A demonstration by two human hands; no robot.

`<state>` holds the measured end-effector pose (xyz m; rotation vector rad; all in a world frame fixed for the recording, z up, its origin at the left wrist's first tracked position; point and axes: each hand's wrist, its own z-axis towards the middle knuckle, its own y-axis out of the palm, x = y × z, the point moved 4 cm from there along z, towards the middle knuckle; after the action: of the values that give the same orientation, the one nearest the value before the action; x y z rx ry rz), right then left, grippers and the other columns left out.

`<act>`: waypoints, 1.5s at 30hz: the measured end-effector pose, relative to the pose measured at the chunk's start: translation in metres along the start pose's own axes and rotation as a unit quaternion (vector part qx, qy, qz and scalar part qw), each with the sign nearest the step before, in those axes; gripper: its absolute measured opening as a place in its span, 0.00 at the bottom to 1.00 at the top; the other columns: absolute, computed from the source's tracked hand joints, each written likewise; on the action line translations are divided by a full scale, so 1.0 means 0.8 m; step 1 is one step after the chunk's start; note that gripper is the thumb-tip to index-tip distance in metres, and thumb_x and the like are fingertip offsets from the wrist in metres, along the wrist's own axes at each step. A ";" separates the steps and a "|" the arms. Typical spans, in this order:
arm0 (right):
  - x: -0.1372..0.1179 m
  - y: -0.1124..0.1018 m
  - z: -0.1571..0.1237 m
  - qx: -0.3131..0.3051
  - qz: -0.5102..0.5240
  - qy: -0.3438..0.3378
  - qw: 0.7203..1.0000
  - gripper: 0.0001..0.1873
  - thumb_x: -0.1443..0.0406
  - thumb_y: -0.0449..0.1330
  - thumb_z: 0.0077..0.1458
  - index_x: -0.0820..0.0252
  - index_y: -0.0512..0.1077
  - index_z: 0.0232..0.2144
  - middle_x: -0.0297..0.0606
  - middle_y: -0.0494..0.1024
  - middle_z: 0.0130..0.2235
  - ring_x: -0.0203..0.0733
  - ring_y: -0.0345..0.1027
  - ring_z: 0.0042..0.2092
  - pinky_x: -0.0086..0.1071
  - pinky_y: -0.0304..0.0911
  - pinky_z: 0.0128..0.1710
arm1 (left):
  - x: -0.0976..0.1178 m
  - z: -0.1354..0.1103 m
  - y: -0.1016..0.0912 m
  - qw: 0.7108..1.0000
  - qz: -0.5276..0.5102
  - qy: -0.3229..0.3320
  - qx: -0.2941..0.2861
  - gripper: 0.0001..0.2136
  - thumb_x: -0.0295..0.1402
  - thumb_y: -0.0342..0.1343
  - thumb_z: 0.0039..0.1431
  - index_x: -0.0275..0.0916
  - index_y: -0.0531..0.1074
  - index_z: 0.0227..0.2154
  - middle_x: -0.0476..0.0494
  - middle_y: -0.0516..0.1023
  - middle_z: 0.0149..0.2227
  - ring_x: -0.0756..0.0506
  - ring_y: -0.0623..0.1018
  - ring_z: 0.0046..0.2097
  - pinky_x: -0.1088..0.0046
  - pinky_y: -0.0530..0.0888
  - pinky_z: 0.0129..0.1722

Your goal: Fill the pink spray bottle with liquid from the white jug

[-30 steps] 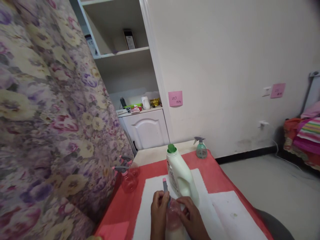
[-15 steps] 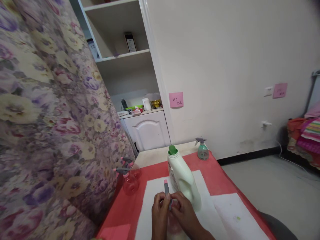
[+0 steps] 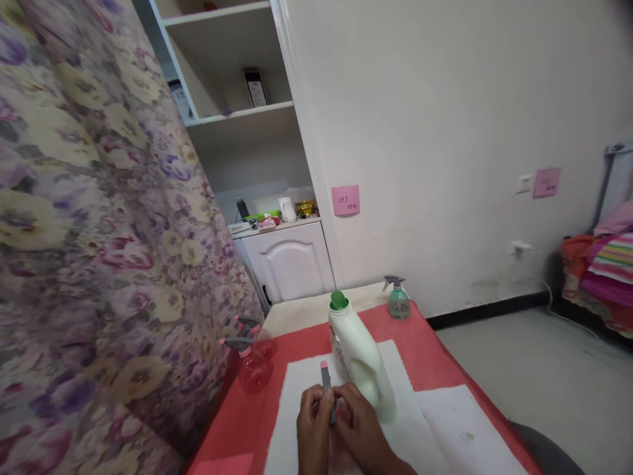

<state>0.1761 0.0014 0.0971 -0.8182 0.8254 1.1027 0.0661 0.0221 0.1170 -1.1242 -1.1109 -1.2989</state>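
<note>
Both of my hands are closed around the grey trigger head of a pink spray bottle (image 3: pixel 325 376), whose pink nozzle tip points away from me. My left hand (image 3: pixel 314 422) grips the head from the left. Opposite it, the fingers of my right hand (image 3: pixel 363 425) pinch the head from the right. The bottle's clear pink body is mostly hidden under my hands and wrists. Just beyond my right hand stands a pale green jug (image 3: pixel 364 366) with a handle and a green spout in its uncapped mouth.
Two pink spray bottles (image 3: pixel 254 369) stand at the table's left side, by a flowered curtain (image 3: pixel 123 264). A green spray bottle (image 3: pixel 399 305) is at the far right corner. White sheets (image 3: pixel 294 396) lie on the red tablecloth (image 3: pixel 430 349). Behind are a cabinet (image 3: pixel 289 260) and wall.
The whole view has shifted slightly, moving the scene a little left and down. My hands keep their hold on the spray head, with only a slight change of finger position.
</note>
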 end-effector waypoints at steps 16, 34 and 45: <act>-0.005 0.001 0.001 0.008 0.005 0.000 1.000 0.15 0.72 0.55 0.52 0.56 0.73 0.41 0.38 0.78 0.41 0.45 0.73 0.45 0.37 0.66 0.46 | 0.001 0.000 0.001 0.999 -0.037 -0.011 0.017 0.19 0.50 0.66 0.44 0.41 0.70 0.26 0.51 0.72 0.29 0.44 0.73 0.35 0.72 0.71 0.34; 0.000 -0.003 0.003 0.037 -0.005 0.068 0.997 0.08 0.71 0.58 0.48 0.59 0.71 0.33 0.37 0.76 0.34 0.48 0.73 0.38 0.37 0.67 0.37 | 0.000 0.001 0.000 1.000 -0.021 0.002 0.019 0.20 0.53 0.66 0.44 0.40 0.71 0.26 0.51 0.72 0.26 0.45 0.73 0.32 0.72 0.71 0.33; -0.001 -0.003 0.000 0.037 -0.023 0.066 0.997 0.06 0.70 0.59 0.50 0.58 0.72 0.33 0.38 0.77 0.35 0.47 0.73 0.39 0.38 0.67 0.40 | 0.004 -0.002 0.003 0.999 -0.040 0.006 0.015 0.19 0.51 0.66 0.45 0.40 0.71 0.25 0.51 0.72 0.27 0.46 0.72 0.32 0.72 0.71 0.33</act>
<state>0.1779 0.0008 0.0982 -0.8509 0.9481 0.9798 0.0685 0.0201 0.1196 -1.0580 -1.1724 -1.3458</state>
